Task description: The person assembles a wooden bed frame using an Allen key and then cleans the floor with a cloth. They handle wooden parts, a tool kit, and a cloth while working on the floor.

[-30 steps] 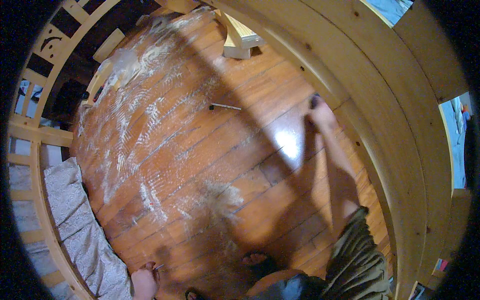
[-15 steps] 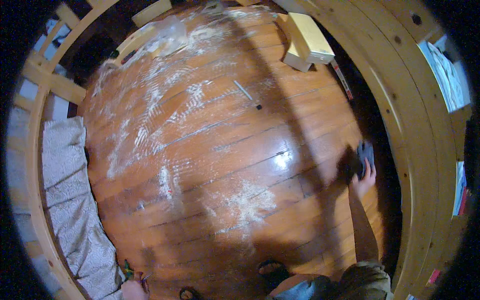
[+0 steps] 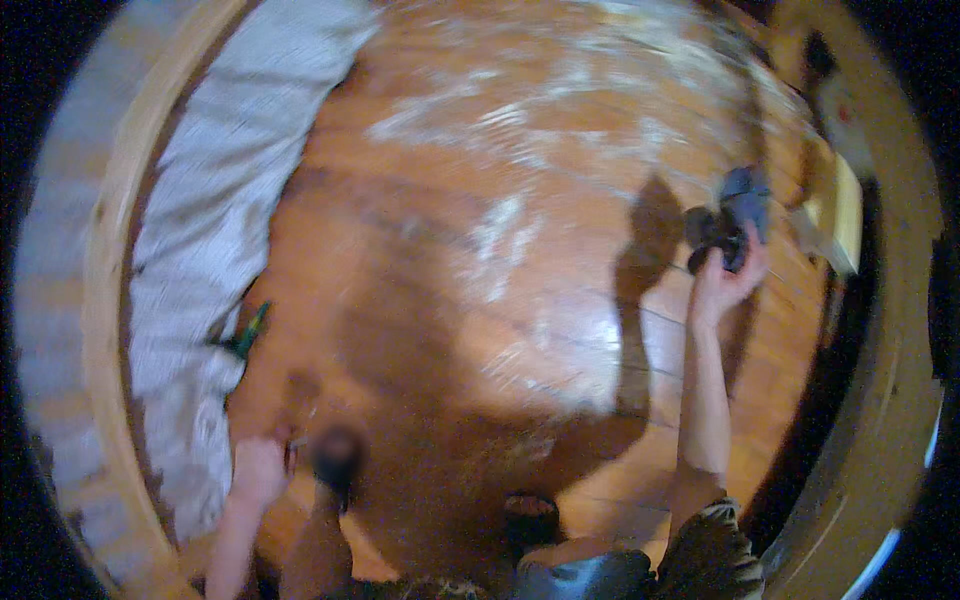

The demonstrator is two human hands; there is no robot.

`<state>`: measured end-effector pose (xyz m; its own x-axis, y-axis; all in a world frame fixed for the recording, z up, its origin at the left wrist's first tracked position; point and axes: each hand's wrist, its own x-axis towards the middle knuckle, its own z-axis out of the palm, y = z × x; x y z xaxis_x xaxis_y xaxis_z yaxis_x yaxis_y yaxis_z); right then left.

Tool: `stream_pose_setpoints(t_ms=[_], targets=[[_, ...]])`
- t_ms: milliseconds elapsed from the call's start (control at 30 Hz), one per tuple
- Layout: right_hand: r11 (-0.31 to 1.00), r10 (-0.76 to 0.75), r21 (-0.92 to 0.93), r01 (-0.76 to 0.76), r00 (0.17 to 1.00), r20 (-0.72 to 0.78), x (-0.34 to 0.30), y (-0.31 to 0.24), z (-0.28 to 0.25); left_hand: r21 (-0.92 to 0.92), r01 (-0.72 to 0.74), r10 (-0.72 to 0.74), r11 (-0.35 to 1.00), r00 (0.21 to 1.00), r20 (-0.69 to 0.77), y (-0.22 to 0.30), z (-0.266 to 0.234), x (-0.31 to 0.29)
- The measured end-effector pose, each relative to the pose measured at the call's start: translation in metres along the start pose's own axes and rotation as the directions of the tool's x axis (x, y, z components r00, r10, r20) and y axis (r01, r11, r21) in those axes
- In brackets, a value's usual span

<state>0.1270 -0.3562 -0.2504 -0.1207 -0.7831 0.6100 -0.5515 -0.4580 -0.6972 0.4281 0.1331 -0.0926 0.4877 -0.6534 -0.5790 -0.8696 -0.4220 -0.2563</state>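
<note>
One dark grey object [image 3: 744, 195], blurred, was held above the white-streaked wooden floor [image 3: 570, 230] at the right, the right grip [image 3: 728, 285] clasped around its near end. I judged it stiff, light enough for one hand, possibly slippery if dusty, and best taken around its body. The left grip [image 3: 262, 468] was curled; I could not tell whether it grasped anything.

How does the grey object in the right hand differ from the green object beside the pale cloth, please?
The grey object is bulky, while the green object is slim. The grey object is held in the right hand; the green object lies untouched at the edge of the pale cloth. Both look blurred.
</note>
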Motion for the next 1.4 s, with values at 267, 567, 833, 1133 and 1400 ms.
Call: stream_pose_setpoints(t_ms=[267,567,833,1133,1400], targets=[[0.865,-0.126,0.484,-0.136,0.873,0.472,-0.153,-0.194,0.026,-0.149,0.507,-0.515,0.849,0.857,-0.023,-0.020,-0.010,-0.195],[0.634,-0.746,0.738,-0.232,0.071,0.663,-0.307,-0.249,-0.068,-0.355,0.744,-0.772,0.565,0.629,0.091,0.012,0.070,-0.298],[-0.111,-0.717,0.793,-0.599,-0.504,-0.481,-0.544,-0.128,-0.302,-0.462,0.662,-0.699,0.591,0.706,0.117,0.006,0.164,-0.345],[0.409,-0.750,0.817,0.406,-0.361,0.554,-0.450,-0.213,-0.102,-0.552,0.814,-0.877,0.181,0.388,0.284,0.013,0.307,-0.461],[0.412,-0.729,0.836,0.362,-0.419,0.541,-0.372,-0.399,-0.076,-0.802,0.433,-0.908,-0.413,-0.126,0.399,0.065,0.453,-0.486]])
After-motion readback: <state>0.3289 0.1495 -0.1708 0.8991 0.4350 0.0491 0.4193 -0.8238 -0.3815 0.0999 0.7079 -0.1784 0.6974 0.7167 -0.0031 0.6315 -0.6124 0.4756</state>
